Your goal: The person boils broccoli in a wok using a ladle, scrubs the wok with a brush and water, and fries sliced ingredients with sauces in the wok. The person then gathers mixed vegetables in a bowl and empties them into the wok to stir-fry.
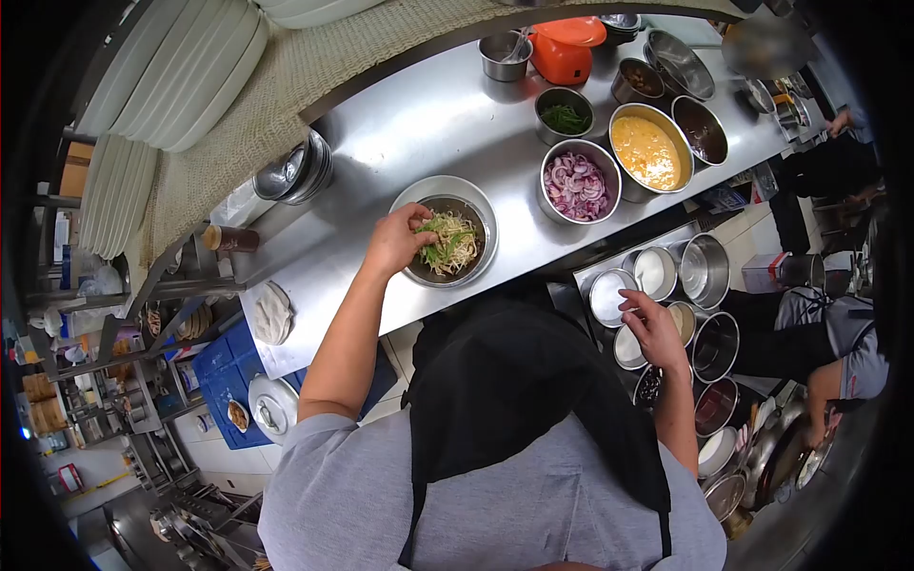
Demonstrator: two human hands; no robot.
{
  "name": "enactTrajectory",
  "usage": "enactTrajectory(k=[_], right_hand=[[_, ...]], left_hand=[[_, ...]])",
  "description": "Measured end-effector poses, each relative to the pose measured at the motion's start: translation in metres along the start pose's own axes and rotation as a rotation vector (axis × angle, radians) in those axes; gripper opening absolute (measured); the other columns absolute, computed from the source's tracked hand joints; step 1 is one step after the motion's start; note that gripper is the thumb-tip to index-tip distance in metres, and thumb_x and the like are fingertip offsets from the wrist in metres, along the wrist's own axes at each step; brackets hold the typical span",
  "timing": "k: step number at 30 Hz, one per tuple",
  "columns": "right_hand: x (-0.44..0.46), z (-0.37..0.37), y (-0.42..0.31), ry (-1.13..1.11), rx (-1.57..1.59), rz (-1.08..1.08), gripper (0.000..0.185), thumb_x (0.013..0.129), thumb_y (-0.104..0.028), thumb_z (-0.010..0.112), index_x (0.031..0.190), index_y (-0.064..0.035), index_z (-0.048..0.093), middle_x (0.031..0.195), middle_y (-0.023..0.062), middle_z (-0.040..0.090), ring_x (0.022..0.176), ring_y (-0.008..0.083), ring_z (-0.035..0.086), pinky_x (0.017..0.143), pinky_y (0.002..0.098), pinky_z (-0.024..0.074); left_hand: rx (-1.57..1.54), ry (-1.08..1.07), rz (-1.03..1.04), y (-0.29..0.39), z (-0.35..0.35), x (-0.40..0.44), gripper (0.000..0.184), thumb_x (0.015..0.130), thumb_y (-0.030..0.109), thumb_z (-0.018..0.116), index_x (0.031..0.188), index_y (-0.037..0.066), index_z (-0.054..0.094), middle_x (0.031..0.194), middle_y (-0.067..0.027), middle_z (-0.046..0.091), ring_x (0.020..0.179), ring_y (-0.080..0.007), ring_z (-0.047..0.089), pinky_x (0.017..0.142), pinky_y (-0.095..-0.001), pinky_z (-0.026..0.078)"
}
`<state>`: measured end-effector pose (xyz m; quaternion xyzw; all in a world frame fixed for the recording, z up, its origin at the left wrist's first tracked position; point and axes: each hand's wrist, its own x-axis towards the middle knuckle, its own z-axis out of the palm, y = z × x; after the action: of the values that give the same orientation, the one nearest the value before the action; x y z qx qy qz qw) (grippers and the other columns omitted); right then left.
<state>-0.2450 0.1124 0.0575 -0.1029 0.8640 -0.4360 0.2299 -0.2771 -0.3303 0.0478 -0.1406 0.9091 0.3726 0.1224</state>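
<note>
My left hand [395, 238] is over a dark-inside metal bowl [484, 259], its fingers pinched around chopped greens [446, 249] that lie on bean sprouts [465, 243]. Behind the bowl shows the pale rim of a larger round dish [447, 187]. Off to the right, my right hand [655, 328] hovers above a group of metal containers, thumb and index finger apart, with nothing visible between them. Nearest to its fingertips is a round container of white powder [610, 297]. Another pot of white stuff [654, 271] stands beside it.
On the steel counter [400, 105] stand pots of sliced red onion [579, 187], yellow liquid [650, 152] and chopped greens [565, 116], plus an orange scale [562, 52]. Stacked metal bowls [300, 171] and a cloth [274, 314] lie left. A co-worker's arm [821, 400] reaches over pans at right.
</note>
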Motion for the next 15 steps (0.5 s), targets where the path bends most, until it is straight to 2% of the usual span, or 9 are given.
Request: enactTrajectory(k=[1,3,5,8,9,11,13,15], right_hand=[[-0.002,0.001,-0.003,-0.016,-0.020,0.000,0.034,0.089,-0.007,0.057,0.123,-0.0039,0.053,0.096,0.0121,0.064,0.081,0.0216,0.063,0.071,0.0309,0.0499],[-0.007,0.005,-0.012,-0.023,-0.048,0.004,0.034,0.090,-0.008,0.057,0.124,-0.0030,0.053,0.096,0.0115,0.064,0.081,0.0203,0.062,0.074,0.0306,0.0497],[-0.015,0.015,-0.022,0.029,-0.055,-0.015,0.033,0.088,-0.007,0.057,0.121,-0.0048,0.055,0.095,0.0125,0.064,0.081,0.0249,0.063,0.070,0.0325,0.0495],[-0.025,0.037,-0.031,0.069,-0.079,0.005,0.034,0.087,-0.007,0.057,0.121,-0.0049,0.055,0.094,0.0120,0.064,0.082,0.0259,0.062,0.073,0.0337,0.0488],[-0.030,0.048,-0.035,0.076,-0.086,0.042,0.034,0.087,-0.007,0.057,0.121,-0.0048,0.055,0.094,0.0119,0.064,0.082,0.0264,0.062,0.073,0.0340,0.0486],[-0.045,0.074,-0.040,0.144,-0.081,0.067,0.034,0.086,-0.007,0.058,0.120,-0.0044,0.055,0.093,0.0116,0.064,0.083,0.0265,0.062,0.074,0.0337,0.0486],[-0.065,0.105,-0.051,0.234,-0.040,0.046,0.034,0.086,-0.007,0.058,0.120,-0.0041,0.055,0.092,0.0113,0.064,0.083,0.0249,0.062,0.075,0.0336,0.0487],[-0.091,0.140,-0.061,0.275,0.031,0.161,0.034,0.085,-0.007,0.059,0.119,-0.0040,0.055,0.091,0.0114,0.064,0.083,0.0243,0.063,0.075,0.0340,0.0490]], left_hand=[[-0.054,0.006,-0.029,-0.001,-0.004,-0.003,0.039,0.071,0.010,0.077,0.106,0.004,0.062,0.100,-0.0149,0.067,0.088,-0.0247,0.065,0.077,-0.0351,0.051],[-0.120,0.009,0.007,-0.009,-0.004,-0.008,0.040,0.072,0.007,0.075,0.110,0.004,0.062,0.101,-0.0142,0.067,0.086,-0.0243,0.066,0.077,-0.0340,0.053],[-0.251,-0.003,0.120,-0.016,-0.002,-0.013,0.039,0.074,0.004,0.072,0.111,0.003,0.061,0.103,-0.0139,0.067,0.088,-0.0239,0.067,0.080,-0.0332,0.053],[-0.101,-0.052,0.184,-0.019,0.001,-0.011,0.039,0.078,-0.002,0.065,0.116,0.001,0.058,0.101,-0.0132,0.067,0.084,-0.0188,0.065,0.079,-0.0301,0.053],[-0.092,-0.071,0.203,-0.025,0.000,-0.010,0.039,0.078,-0.002,0.065,0.116,0.001,0.058,0.101,-0.0132,0.067,0.084,-0.0188,0.065,0.079,-0.0301,0.053],[-0.158,-0.125,0.219,-0.032,-0.001,-0.001,0.036,0.081,-0.004,0.061,0.117,0.000,0.056,0.106,-0.0145,0.067,0.094,-0.0204,0.065,0.083,-0.0316,0.052],[-0.165,-0.141,0.309,-0.035,-0.008,0.008,0.034,0.082,-0.001,0.060,0.116,0.001,0.057,0.105,-0.0144,0.067,0.096,-0.0221,0.066,0.084,-0.0328,0.052],[-0.192,-0.113,0.409,-0.042,-0.015,0.011,0.030,0.084,0.003,0.059,0.114,0.002,0.059,0.104,-0.0143,0.068,0.098,-0.0255,0.066,0.085,-0.0351,0.052]])
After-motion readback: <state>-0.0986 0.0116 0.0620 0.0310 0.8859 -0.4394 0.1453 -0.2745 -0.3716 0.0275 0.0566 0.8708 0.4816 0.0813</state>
